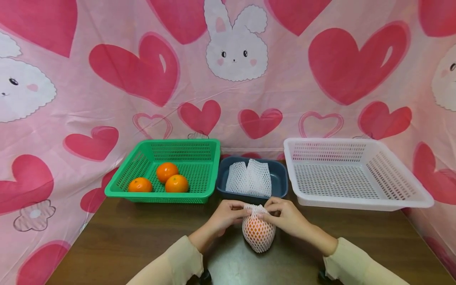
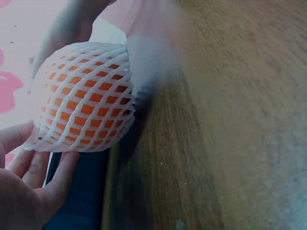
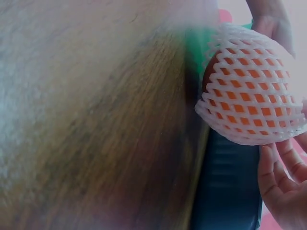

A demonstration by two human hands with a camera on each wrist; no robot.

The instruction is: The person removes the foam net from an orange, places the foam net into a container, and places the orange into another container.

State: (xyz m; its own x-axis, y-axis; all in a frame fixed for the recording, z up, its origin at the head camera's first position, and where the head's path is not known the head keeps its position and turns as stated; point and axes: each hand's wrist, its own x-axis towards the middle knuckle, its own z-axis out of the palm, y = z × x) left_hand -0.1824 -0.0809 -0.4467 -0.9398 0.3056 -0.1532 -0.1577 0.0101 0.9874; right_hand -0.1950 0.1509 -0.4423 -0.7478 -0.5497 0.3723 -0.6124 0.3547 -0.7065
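Observation:
An orange point(image 1: 257, 227) sits inside a white foam net sleeve point(image 1: 263, 246), in front of the dark blue tray at the middle. My left hand point(image 1: 227, 215) pinches the sleeve's upper rim from the left, thumb and fingertips on the mesh. From the right, my right hand point(image 1: 289, 217) pinches the same rim. In the left wrist view, the orange skin shows through the diamond gaps of the net point(image 2: 86, 103). The right wrist view shows the mesh point(image 3: 249, 91) bunched around the fruit, with part of the bare orange visible at one side.
A green basket point(image 1: 213, 166) at the left holds three oranges point(image 1: 177, 183). The dark blue tray point(image 1: 279, 180) at the middle holds white foam net sleeves point(image 1: 259, 178). At the right stands a white basket point(image 1: 356, 202). All stand on a brown wooden table point(image 1: 142, 233) before a pink curtain.

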